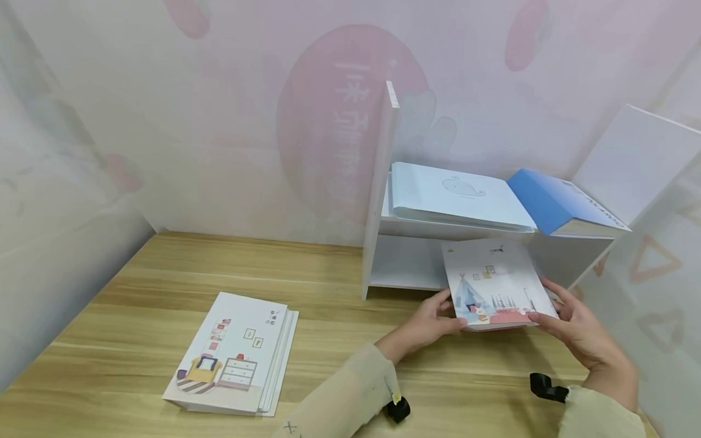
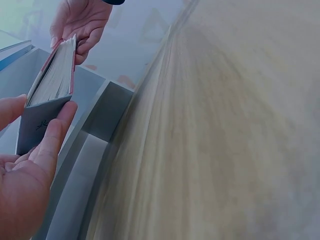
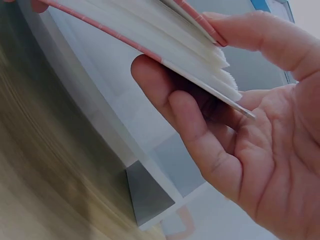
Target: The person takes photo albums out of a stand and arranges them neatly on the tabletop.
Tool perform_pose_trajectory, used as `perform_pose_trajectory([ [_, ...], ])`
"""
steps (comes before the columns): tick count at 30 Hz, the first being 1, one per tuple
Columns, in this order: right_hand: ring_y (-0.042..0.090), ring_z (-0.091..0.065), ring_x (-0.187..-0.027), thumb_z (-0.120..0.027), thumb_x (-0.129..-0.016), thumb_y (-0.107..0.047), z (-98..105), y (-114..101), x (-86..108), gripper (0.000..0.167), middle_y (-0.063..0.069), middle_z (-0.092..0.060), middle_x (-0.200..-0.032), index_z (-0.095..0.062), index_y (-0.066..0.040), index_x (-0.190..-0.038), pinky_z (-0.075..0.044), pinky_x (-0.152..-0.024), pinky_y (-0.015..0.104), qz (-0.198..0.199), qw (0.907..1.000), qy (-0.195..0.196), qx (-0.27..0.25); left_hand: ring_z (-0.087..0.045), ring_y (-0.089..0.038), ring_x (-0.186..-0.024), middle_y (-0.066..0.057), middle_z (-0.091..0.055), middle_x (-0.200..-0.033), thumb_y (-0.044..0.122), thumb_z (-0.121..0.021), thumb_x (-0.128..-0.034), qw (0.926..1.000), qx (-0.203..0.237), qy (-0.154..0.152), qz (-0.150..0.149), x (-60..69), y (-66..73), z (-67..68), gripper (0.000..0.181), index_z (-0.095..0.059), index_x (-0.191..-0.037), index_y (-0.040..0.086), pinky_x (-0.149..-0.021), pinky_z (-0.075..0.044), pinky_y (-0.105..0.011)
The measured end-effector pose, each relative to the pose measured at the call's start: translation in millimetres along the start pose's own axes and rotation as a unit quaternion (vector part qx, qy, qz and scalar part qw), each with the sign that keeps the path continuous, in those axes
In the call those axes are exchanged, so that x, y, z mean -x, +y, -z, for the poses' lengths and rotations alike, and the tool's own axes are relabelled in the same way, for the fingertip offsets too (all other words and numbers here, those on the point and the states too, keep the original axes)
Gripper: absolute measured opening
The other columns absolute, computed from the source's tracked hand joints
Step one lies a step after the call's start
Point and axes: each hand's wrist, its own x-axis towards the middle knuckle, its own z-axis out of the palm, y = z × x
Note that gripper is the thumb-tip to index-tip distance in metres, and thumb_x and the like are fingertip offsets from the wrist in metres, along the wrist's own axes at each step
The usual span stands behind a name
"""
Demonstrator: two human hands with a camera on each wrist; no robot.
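Both hands hold a white photo album point(image 1: 495, 274) with a tent drawing on its cover, its far end inside the lower compartment of a white shelf point(image 1: 408, 258). My left hand point(image 1: 424, 319) grips the left side; in the left wrist view, thumb and fingers lie on either side of the album's spine point(image 2: 42, 122). With thumb on top and fingers underneath, my right hand point(image 1: 580, 331) grips the opposite side. The right wrist view shows its thumb point(image 3: 265, 37) on the red-edged cover and the page edges between the covers.
On the shelf's upper board lie a pale album with a whale drawing point(image 1: 462, 191) and a blue book point(image 1: 564, 204). Another white album point(image 1: 232, 353), with furniture drawings, lies on the wooden table point(image 1: 120, 310) at the left. Printed cloth point(image 1: 230, 121) hangs behind.
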Motion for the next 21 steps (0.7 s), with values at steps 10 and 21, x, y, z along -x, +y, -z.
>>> perform_pose_trajectory([
  [10,0.004,-0.067,-0.100,-0.051,-0.096,0.011,-9,-4,-3.8,0.086,-0.008,-0.068,-0.113,0.005,-0.008,-0.159,-0.055,-0.081,0.018,0.004,0.9992,-0.020,0.036,-0.070,-0.025,-0.106,-0.018,-0.053,-0.144,0.007,-0.063,-0.0969,1.0000,0.001,0.005,0.002,10.2,0.9,9.7,0.072,-0.025,-0.158,0.010,-0.092,-0.056,-0.031],
  [21,0.003,-0.067,-0.098,-0.056,-0.097,0.003,-29,-15,-12.2,0.085,-0.008,-0.069,-0.108,0.001,-0.007,-0.160,-0.054,-0.082,0.018,-0.013,0.9949,-0.015,0.098,-0.070,-0.033,-0.103,-0.018,-0.049,-0.149,0.010,-0.065,-0.0962,0.9996,-0.020,0.022,0.003,23.0,13.7,24.8,0.074,-0.025,-0.158,0.011,-0.095,-0.055,-0.031],
])
